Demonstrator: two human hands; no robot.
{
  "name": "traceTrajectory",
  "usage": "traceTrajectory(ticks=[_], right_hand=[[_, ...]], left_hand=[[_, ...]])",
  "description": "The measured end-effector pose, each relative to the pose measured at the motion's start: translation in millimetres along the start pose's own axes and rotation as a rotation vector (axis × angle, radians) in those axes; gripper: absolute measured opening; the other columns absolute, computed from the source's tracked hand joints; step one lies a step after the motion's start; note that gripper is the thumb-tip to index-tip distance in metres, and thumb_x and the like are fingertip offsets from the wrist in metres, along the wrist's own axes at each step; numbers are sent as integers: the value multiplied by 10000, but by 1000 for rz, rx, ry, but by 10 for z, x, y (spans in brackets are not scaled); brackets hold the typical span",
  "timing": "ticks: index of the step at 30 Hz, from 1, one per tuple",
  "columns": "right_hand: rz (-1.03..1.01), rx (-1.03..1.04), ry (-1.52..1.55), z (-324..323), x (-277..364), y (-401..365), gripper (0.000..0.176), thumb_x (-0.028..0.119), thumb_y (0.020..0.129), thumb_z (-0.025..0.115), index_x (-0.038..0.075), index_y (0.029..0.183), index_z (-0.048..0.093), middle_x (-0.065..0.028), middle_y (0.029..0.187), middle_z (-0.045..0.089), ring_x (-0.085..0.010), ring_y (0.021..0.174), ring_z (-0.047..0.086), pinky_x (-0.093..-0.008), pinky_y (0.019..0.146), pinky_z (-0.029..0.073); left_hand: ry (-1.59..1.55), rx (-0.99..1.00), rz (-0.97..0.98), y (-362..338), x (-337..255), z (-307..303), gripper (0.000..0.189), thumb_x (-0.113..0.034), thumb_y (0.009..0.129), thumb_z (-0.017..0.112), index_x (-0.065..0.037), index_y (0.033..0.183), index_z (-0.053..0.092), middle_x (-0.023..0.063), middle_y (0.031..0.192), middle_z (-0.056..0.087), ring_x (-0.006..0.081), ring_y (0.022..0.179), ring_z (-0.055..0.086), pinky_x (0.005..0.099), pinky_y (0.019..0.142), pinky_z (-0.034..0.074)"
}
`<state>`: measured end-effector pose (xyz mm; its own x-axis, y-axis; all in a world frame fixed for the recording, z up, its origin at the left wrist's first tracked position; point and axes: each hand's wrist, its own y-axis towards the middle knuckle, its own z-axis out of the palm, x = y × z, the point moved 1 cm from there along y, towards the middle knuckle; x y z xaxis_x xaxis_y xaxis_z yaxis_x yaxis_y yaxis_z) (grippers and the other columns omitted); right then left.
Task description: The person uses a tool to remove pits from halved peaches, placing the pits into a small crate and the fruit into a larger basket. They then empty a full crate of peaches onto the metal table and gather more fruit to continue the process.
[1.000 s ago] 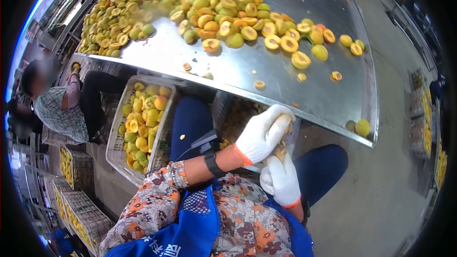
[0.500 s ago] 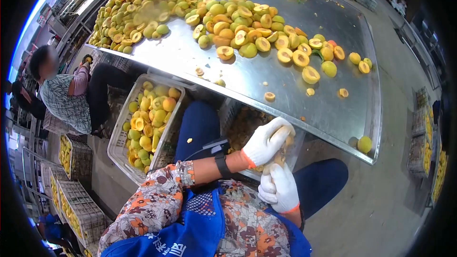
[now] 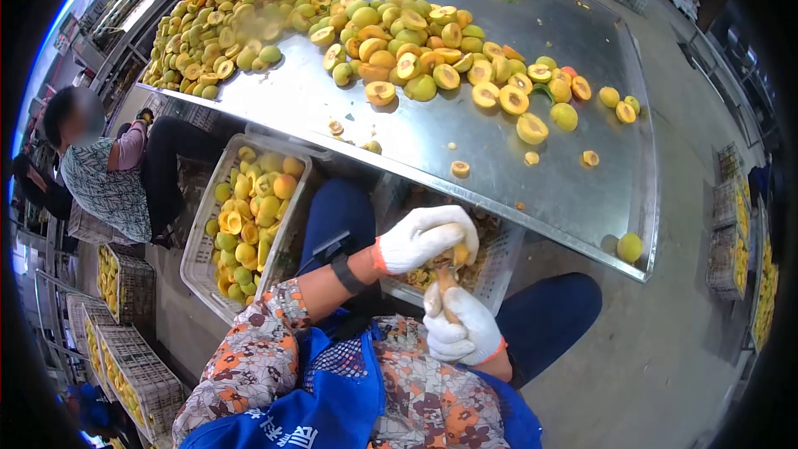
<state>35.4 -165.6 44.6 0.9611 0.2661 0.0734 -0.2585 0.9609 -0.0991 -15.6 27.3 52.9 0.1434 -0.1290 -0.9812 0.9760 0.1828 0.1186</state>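
Note:
My left hand (image 3: 428, 239), in a white glove, is closed around a yellow fruit half (image 3: 457, 256), perhaps peach or apricot, mostly hidden by the fingers. Just below it, my right hand (image 3: 465, 328), also gloved, grips a tan tool handle (image 3: 446, 281); its upper end meets the fruit and its working tip is hidden. Both hands are above a crate (image 3: 495, 278) between my knees that holds pits and fruit scraps. A heap of halved yellow-green fruit (image 3: 416, 41) lies on the metal table (image 3: 573, 191) ahead.
A white crate of fruit halves (image 3: 193, 262) stands left of my left knee. The table's raised edge (image 3: 499, 214) runs just beyond my hands. At the left sits another person (image 3: 108, 183). Filled crates (image 3: 137, 366) line the left floor, and more crates (image 3: 727, 241) stand at right.
Both hands have shifted slightly left, and the left one has turned, so the fruit and the tool handle now show more plainly. The whole view has moved a little.

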Motion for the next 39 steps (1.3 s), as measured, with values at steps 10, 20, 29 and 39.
traceTrajectory(ticks=[10, 20, 29, 39], right_hand=[[63, -227, -387, -80, -50, 137, 191, 265, 1071, 520, 75, 1074, 532, 8, 593, 412, -64, 389, 320, -238, 352, 245], [69, -783, -755, -319, 15, 56, 253, 278, 1013, 609, 61, 1117, 531, -6, 674, 540, -103, 524, 499, -281, 476, 391], [-152, -836, -1739, -780, -19, -51, 434, 358, 993, 602, -8, 1216, 540, -248, 848, 652, -403, 805, 663, -468, 711, 532], [-156, -760, -1873, -644, -25, 106, 535, 418, 973, 615, -9, 1279, 511, -367, 1021, 660, -548, 1003, 632, -558, 827, 525]], left_hand=[[-622, -882, -40, -546, -257, -360, 285, -396, 1060, 517, -119, 1040, 583, 101, 880, 648, 205, 633, 609, 277, 484, 427], [1752, -924, -186, -391, -338, -2076, 410, -458, 905, 686, -101, 1105, 721, 143, 1134, 688, 366, 1244, 551, 489, 1053, 389], [1475, -655, -304, 1067, 437, -2206, 593, -332, 850, 699, -135, 1385, 537, 239, 1251, 600, 418, 1188, 583, 472, 984, 501], [1417, -451, -160, 1045, 247, -1925, 238, -288, 882, 644, -138, 1062, 597, 192, 1122, 606, 424, 998, 643, 498, 852, 527]])
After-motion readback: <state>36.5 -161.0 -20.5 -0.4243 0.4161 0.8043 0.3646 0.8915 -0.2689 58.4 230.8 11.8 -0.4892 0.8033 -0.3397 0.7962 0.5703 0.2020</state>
